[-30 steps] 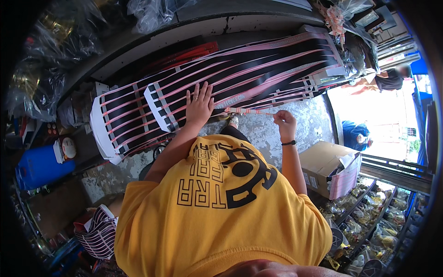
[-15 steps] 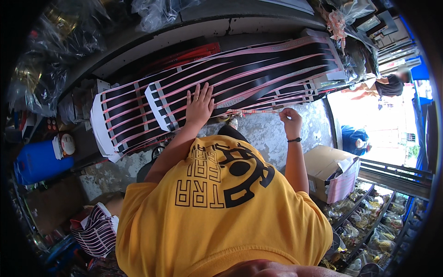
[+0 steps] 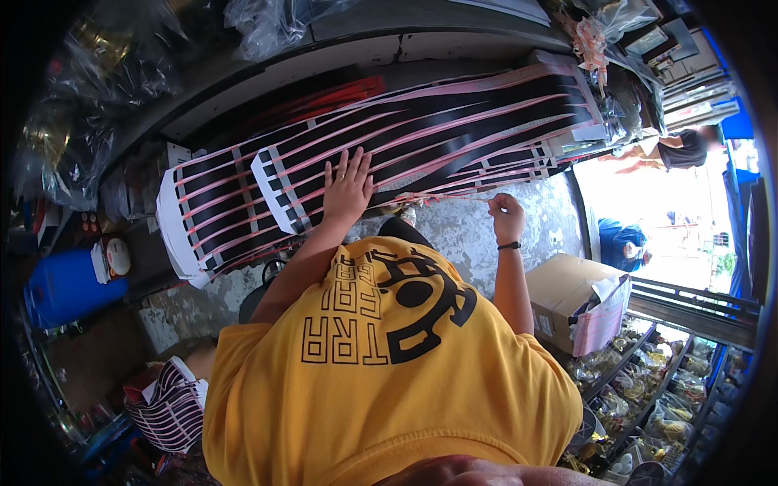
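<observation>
Long black strips (image 3: 421, 121) joined by pink lines and white paper ends lie in a stack on the bench ahead of me. My left hand (image 3: 347, 188) rests flat on the stack near its front edge, fingers stretched out and slightly spread. To the right, my right hand (image 3: 506, 217) is closed in a pinch on the end of a thin pink-and-white strip (image 3: 446, 197). That strip runs taut leftward from the fingers along the stack's front edge. Where its other end joins, beside my left hand, is too blurred to tell.
A blue container (image 3: 65, 287) stands at the left. A cardboard box (image 3: 567, 296) sits at my right, near trays of small bagged parts (image 3: 640, 397). Clear plastic bags (image 3: 65, 154) hang at the upper left. Two other people are at the far right by the bright opening.
My right hand has shifted slightly left and down, still pinching the thin strip. My left hand stays flat on the stack, and the view has shifted a little.
</observation>
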`<state>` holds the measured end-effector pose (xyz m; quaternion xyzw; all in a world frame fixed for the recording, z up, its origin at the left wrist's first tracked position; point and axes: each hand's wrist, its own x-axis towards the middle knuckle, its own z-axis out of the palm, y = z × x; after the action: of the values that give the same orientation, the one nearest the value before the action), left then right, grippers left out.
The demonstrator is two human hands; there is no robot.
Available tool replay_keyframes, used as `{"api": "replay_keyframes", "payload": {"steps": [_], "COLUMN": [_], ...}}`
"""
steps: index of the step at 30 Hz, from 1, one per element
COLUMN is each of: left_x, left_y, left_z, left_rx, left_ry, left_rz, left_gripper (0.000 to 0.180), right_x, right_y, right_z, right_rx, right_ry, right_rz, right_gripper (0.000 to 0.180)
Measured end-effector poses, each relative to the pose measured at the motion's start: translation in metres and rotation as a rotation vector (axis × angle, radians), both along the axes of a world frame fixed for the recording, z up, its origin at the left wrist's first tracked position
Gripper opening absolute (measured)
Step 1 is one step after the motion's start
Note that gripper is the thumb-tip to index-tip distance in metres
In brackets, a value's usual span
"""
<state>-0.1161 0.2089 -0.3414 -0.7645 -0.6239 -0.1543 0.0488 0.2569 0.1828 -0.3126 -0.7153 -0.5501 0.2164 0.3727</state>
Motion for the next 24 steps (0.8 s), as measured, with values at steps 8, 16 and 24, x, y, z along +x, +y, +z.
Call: {"api": "replay_keyframes", "payload": {"steps": [8,16,24], "left_x": [-0.001,-0.002,-0.002], "left_y": [0.001,0.001,0.001], "left_z": [0.000,-0.001,0.000], "left_rx": [-0.024,-0.015,0.005], "left_ry": [-0.018,-0.038,-0.016], "left_rz": [-0.010,-0.009,-0.017], "left_gripper": [0.052,0.051,0.053], "right_x": [-0.005,0.051,0.253], "right_y": [0.008,0.019,-0.055], "right_z": [0.004,-0.037,0.149], "right_rx": [0.030,0.114,-0.010], "right_ry": [0.063,0.415,-0.506], "right_rz": [-0.072,-0.221,-0.182], "right_gripper": [0.009,0.019,0.004]}}
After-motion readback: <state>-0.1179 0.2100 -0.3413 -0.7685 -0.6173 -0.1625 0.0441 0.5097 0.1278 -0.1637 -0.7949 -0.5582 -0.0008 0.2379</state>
